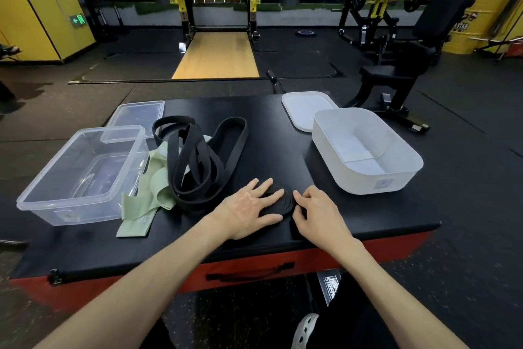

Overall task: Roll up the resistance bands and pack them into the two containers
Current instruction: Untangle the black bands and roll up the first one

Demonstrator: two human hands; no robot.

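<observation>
I see left hand [250, 207] flat, fingers straight, pressing the rolled black band [280, 201] near the worktop [283, 136] front edge. Right hand [319, 214] curled, pinching the coil's right rim. Loose black bands [203, 156] mid-left; clear container [42, 207] left edge, white container [368, 181] right.

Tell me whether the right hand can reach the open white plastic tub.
Probably yes: the white plastic tub sits open beyond the right hand, its white lid set aside behind, nothing between, though the hand pinches the rolled black band.
</observation>
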